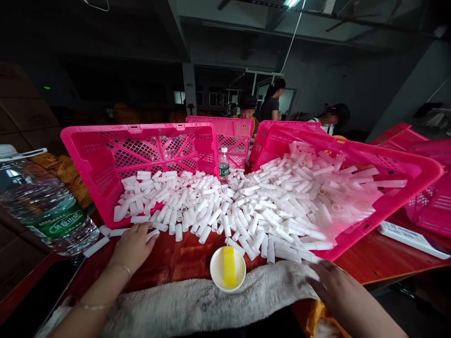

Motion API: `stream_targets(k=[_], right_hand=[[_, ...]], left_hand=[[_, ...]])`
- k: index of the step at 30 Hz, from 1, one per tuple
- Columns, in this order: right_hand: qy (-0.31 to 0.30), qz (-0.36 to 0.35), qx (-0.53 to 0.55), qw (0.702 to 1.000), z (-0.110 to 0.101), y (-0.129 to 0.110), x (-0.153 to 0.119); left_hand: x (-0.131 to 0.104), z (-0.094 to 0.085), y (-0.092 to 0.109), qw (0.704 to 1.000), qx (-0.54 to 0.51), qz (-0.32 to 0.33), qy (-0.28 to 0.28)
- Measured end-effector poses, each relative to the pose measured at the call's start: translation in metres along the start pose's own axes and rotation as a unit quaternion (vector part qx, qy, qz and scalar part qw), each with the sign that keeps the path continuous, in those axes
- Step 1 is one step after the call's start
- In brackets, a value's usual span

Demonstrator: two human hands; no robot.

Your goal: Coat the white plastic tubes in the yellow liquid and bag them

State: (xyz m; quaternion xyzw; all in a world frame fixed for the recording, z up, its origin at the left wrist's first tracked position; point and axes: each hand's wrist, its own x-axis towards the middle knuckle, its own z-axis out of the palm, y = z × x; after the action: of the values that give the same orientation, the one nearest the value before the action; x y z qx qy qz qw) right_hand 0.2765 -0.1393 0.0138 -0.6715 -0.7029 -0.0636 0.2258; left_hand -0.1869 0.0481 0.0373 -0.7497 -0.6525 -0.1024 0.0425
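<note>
My left hand (133,248) is at the near left edge of the pile, with a short white tube (152,234) between its thumb and fingers. Bracelets circle that forearm. On the right, my right hand (329,280) lies at the end of a grey fluffy towel (197,300), fingers stretched out beside the nearest tubes; it is slightly blurred and nothing shows in it. Many white tubes (243,211) spill from two tipped pink crates, the left crate (137,129) and the right crate (419,162). Between my hands stands a white bowl (213,272) holding a yellow block (229,267).
A large water bottle (59,220) leans at the left above a dark flat object (42,295). A small bottle (223,166) stands between the crates. At the right lies a white box (412,239) on the red table (373,265). Several people are behind the crates.
</note>
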Motion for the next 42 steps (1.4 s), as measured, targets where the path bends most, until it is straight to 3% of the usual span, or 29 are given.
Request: stream_targets(k=[2, 5, 7, 9, 12, 15, 18, 21, 24, 27, 31, 33, 38, 40, 42], right_hand=[[-0.039, -0.053, -0.012, 0.998, 0.014, -0.021, 0.048], [-0.109, -0.16, -0.026, 0.981, 0.038, -0.053, 0.12], [-0.137, -0.202, -0.027, 0.969, 0.048, -0.061, 0.152], [-0.136, -0.213, -0.023, 0.967, 0.05, -0.059, 0.163], [-0.091, -0.165, -0.007, 0.982, 0.039, -0.046, 0.144], [-0.05, -0.069, 0.13, 0.988, 0.024, -0.041, 0.104], [-0.13, -0.047, 0.26, 0.956, 0.02, -0.055, 0.071], [-0.166, -0.068, 0.294, 0.939, 0.036, -0.077, 0.063], [-0.111, -0.115, 0.283, 0.946, 0.061, -0.092, 0.07], [-0.068, -0.166, 0.253, 0.951, 0.08, -0.095, 0.075], [-0.034, -0.199, 0.242, 0.949, 0.086, -0.091, 0.071], [-0.055, -0.19, 0.283, 0.938, 0.082, -0.089, 0.07], [-0.133, -0.06, 0.378, 0.914, 0.072, -0.088, 0.068], [-0.126, -0.078, 0.342, 0.928, 0.07, -0.09, 0.066], [-0.099, -0.149, 0.292, 0.94, 0.068, -0.091, 0.064]], left_hand=[[0.02, 0.011, -0.021, 0.998, 0.017, -0.006, -0.065], [0.025, 0.024, -0.02, 0.995, 0.0, 0.002, -0.101], [0.021, 0.026, -0.012, 0.993, -0.013, 0.001, -0.113], [0.012, 0.026, -0.005, 0.992, -0.024, 0.002, -0.127], [-0.01, 0.023, -0.001, 0.99, -0.042, 0.011, -0.131], [-0.041, 0.019, 0.007, 0.988, -0.115, 0.031, -0.102], [-0.07, 0.016, 0.031, 0.972, -0.223, 0.037, -0.067], [-0.085, 0.014, 0.07, 0.952, -0.291, 0.054, -0.081], [-0.087, 0.016, 0.107, 0.925, -0.347, 0.108, -0.113], [-0.082, 0.025, 0.13, 0.903, -0.388, 0.134, -0.124], [-0.076, 0.034, 0.141, 0.897, -0.395, 0.136, -0.144], [-0.075, 0.036, 0.143, 0.896, -0.393, 0.138, -0.152], [-0.074, 0.042, 0.142, 0.892, -0.405, 0.143, -0.142], [-0.075, 0.047, 0.141, 0.888, -0.416, 0.149, -0.132], [-0.075, 0.049, 0.14, 0.886, -0.419, 0.151, -0.13]])
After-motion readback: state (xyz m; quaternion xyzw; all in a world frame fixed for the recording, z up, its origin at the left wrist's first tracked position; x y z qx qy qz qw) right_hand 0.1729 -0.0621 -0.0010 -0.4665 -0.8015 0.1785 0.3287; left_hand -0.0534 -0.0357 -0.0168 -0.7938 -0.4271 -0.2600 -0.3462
